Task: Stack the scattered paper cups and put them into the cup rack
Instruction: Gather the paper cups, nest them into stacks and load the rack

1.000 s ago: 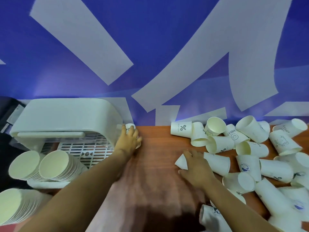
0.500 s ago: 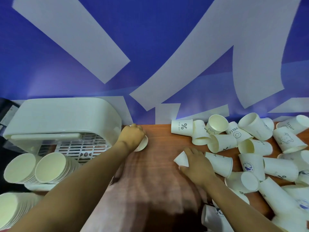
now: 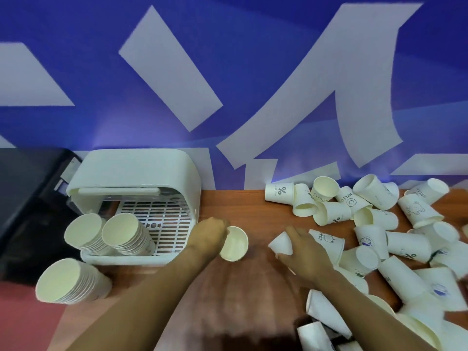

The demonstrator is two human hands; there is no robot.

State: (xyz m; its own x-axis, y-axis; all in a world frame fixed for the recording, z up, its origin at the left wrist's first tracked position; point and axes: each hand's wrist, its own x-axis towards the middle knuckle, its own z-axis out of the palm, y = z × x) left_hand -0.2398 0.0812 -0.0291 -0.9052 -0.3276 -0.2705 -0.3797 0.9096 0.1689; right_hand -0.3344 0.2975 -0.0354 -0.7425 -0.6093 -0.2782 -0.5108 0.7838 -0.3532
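Observation:
My left hand [image 3: 209,233] grips a single white paper cup [image 3: 234,243] beside the rack, its mouth turned towards me. Resting at the left edge of the pile, my right hand [image 3: 300,252] holds a cup [image 3: 279,243] lying on its side, bottom pointing left. Several scattered paper cups [image 3: 367,216] cover the right half of the wooden table [image 3: 243,209]. The white cup rack [image 3: 136,198] stands at the left with its lid raised; two stacks of cups [image 3: 119,234] lean inside it. A third stack [image 3: 68,281] lies on the table in front of the rack.
A dark object [image 3: 27,198] sits left of the rack. A blue wall with white shapes [image 3: 228,84] rises right behind the table. More cups [image 3: 326,323] lie near the table's front right, under my right forearm.
My left hand took the cup from beside the rack's right wall and drew it towards me, tipping its mouth up. My right hand stayed on its cup. The camera view shifted left.

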